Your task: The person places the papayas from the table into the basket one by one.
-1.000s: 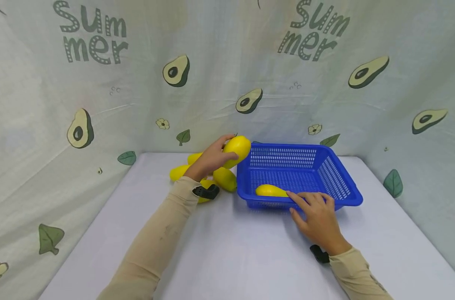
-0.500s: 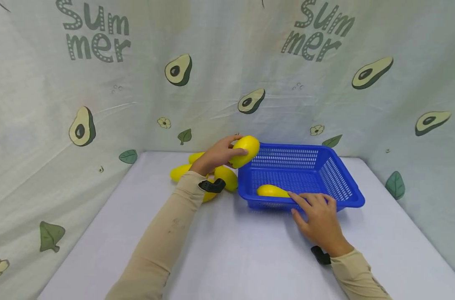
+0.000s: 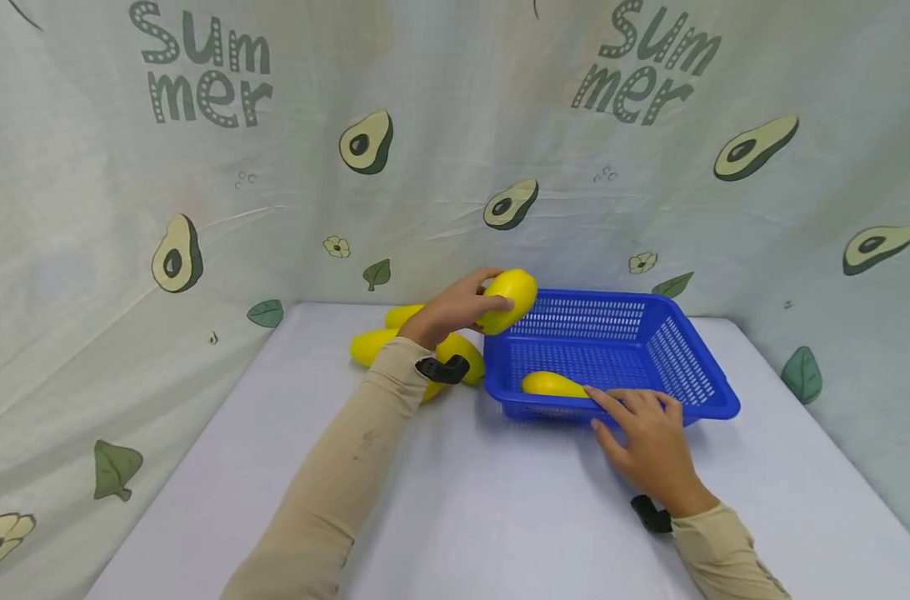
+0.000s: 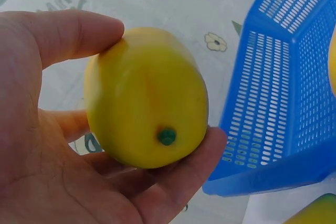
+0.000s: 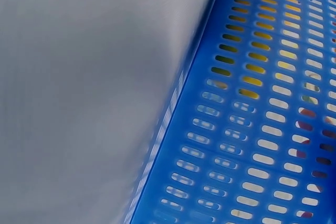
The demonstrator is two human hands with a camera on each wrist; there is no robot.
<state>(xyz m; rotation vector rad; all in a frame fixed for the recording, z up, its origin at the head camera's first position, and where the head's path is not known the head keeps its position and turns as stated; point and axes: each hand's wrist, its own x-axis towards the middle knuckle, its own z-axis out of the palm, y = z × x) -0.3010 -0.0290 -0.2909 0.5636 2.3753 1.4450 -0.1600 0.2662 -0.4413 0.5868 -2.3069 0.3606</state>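
The basket [image 3: 530, 404] admits a hand from above, with most room toward its back and right. The right hand [image 3: 647, 442] at the near rim and the inner fruit [image 3: 551, 384] narrow the front; the left hand [image 3: 461, 304], its held fruit [image 3: 513, 298] and loose fruits [image 3: 462, 357] obstruct the left. Printed cloth [image 3: 432, 167] bounds the back. Between the forearms [image 3: 342, 475], the table [image 3: 522, 508] leaves passage.

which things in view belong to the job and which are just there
Seem part of the job:
fruit in the left hand
fruit in the basket
other fruit beside the basket
basket itself, right hand at its near rim

Seem incidental:
printed cloth behind
black wristbands
table, as mere support
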